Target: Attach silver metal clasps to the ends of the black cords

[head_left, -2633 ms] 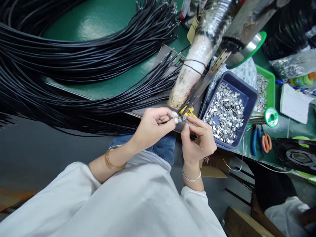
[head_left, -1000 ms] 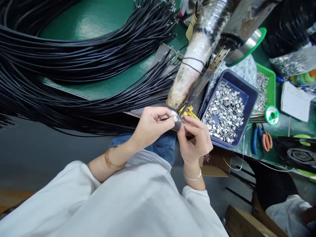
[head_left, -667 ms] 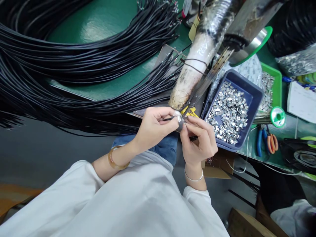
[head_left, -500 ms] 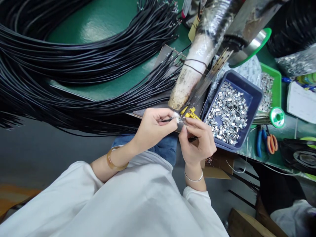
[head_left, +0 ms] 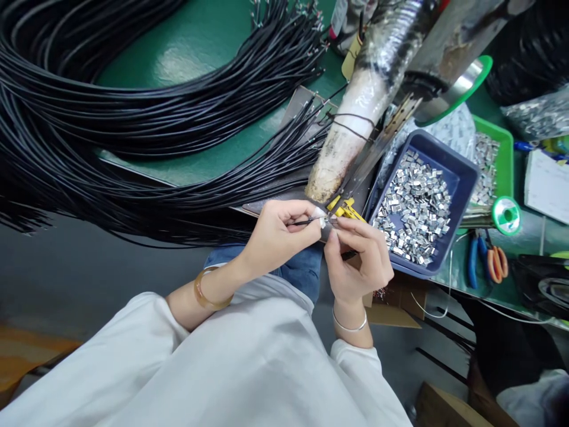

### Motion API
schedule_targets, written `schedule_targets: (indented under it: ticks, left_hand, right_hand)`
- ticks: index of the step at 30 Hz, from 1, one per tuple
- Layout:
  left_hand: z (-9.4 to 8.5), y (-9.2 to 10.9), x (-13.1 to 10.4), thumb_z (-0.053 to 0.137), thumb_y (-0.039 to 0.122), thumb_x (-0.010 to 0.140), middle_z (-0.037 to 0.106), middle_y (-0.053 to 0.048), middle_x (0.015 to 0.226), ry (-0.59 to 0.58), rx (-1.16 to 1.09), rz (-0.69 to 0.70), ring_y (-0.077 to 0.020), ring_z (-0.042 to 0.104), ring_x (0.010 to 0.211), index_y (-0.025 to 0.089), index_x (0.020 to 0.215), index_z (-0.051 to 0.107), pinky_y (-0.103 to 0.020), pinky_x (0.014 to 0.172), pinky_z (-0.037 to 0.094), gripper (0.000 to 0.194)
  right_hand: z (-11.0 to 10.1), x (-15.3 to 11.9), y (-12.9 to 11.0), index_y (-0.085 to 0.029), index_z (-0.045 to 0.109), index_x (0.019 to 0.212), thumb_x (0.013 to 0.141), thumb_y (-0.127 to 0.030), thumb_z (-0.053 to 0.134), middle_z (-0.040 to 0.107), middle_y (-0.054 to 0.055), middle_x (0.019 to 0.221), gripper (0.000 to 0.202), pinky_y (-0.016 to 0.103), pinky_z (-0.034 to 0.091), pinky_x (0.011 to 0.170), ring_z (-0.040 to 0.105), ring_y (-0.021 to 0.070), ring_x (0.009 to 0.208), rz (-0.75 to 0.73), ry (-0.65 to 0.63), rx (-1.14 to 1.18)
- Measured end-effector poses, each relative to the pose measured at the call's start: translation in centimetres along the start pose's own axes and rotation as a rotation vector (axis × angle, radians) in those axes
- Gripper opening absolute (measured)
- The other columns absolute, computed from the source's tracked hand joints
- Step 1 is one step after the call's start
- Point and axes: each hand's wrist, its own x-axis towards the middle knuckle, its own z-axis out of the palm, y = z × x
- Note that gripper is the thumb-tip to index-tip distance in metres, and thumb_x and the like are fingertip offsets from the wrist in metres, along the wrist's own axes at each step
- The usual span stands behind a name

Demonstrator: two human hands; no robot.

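Observation:
My left hand [head_left: 287,228] is closed in a pinch on a thin black cable [head_left: 303,222], close to the cable's end. White wrapping covers its fingertips. Facing it, my right hand [head_left: 358,252] pinches a small shiny metal piece [head_left: 332,220] at that cable end; the fingers hide most of it, so I cannot tell whether the two are joined. Just beyond the fingertips sits a yellow fixture [head_left: 345,207]. A blue bin [head_left: 424,270] of small metal connector shells [head_left: 415,207] stands right of my right hand.
Bundles of black cables [head_left: 178,112] cover the left of the green table [head_left: 178,56]. A plastic-wrapped duct [head_left: 351,124] slants down near my hands. Farther right are a green tray [head_left: 504,148], solder spools [head_left: 507,215] and pliers [head_left: 495,264]. A cardboard box [head_left: 393,314] is below the table edge.
The view has shifted slightly, so the scene sits a little lower and to the right. My hands keep their pinches, with the cable end and metal piece between them.

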Motion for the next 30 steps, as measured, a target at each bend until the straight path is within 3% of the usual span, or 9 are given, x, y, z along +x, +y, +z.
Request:
schedule_targets:
  ticks: [6, 11, 16, 21, 25, 30]
  left_hand:
    - [0.0, -0.1, 0.3, 0.069, 0.021, 0.074, 0.040, 0.005, 0.052, -0.002, -0.026, -0.017, -0.0050, 0.030, 0.049, 0.013, 0.066, 0.067, -0.019, 0.045, 0.023, 0.012]
    - [-0.2, 0.0, -0.1, 0.071, 0.019, 0.075, 0.054, 0.002, 0.060, -0.019, -0.039, 0.002, -0.0068, 0.047, 0.055, 0.014, 0.069, 0.065, -0.018, 0.052, 0.039, 0.009]
    - [-0.7, 0.1, -0.5, 0.073, 0.023, 0.079, 0.060, 0.001, 0.056, -0.102, -0.119, -0.060, -0.0058, 0.049, 0.046, 0.014, 0.072, 0.066, -0.017, 0.047, 0.040, 0.013]
    - [-0.4, -0.1, -0.4, 0.072, 0.021, 0.077, 0.060, 0.001, 0.058, 0.019, -0.095, 0.001, -0.0070, 0.052, 0.052, 0.013, 0.071, 0.070, -0.017, 0.050, 0.043, 0.010]
    - [-0.2, -0.1, -0.2, 0.071, 0.019, 0.076, 0.060, 0.001, 0.059, 0.062, -0.056, 0.068, -0.0090, 0.055, 0.057, 0.013, 0.072, 0.075, -0.018, 0.054, 0.046, 0.008]
    - [0.0, -0.1, -0.1, 0.071, 0.019, 0.077, 0.064, 0.000, 0.062, 0.104, 0.021, 0.087, -0.0096, 0.056, 0.057, 0.013, 0.073, 0.077, -0.018, 0.053, 0.046, 0.009]
  right_hand:
    - [0.1, -0.3, 0.3, -0.022, 0.066, 0.097, 0.087, -0.011, 0.071, 0.078, 0.004, 0.098, 0.016, 0.026, 0.062, 0.073, 0.075, 0.0148, 0.085, -0.029, 0.002, -0.004]
    - [0.0, 0.0, 0.0, -0.023, 0.068, 0.096, 0.085, -0.010, 0.074, 0.079, 0.002, 0.097, 0.018, 0.027, 0.063, 0.077, 0.076, 0.0149, 0.086, -0.026, 0.013, -0.038]
    - [0.0, 0.0, -0.1, -0.024, 0.069, 0.093, 0.085, -0.009, 0.074, 0.079, -0.001, 0.093, 0.017, 0.028, 0.064, 0.077, 0.077, 0.0145, 0.083, 0.036, -0.027, -0.011]
    - [0.0, 0.0, -0.4, -0.024, 0.069, 0.098, 0.084, -0.009, 0.075, 0.079, 0.001, 0.099, 0.021, 0.025, 0.063, 0.075, 0.077, 0.0141, 0.085, -0.069, 0.004, -0.103]
    - [-0.1, 0.4, -0.5, -0.023, 0.067, 0.092, 0.086, -0.010, 0.072, 0.079, 0.001, 0.097, 0.014, 0.021, 0.058, 0.059, 0.075, 0.0126, 0.083, 0.043, -0.033, -0.005]
    - [-0.3, 0.8, -0.3, -0.023, 0.070, 0.092, 0.087, -0.012, 0.071, 0.078, 0.001, 0.099, 0.012, 0.022, 0.056, 0.056, 0.075, 0.0147, 0.088, 0.090, -0.078, 0.027]
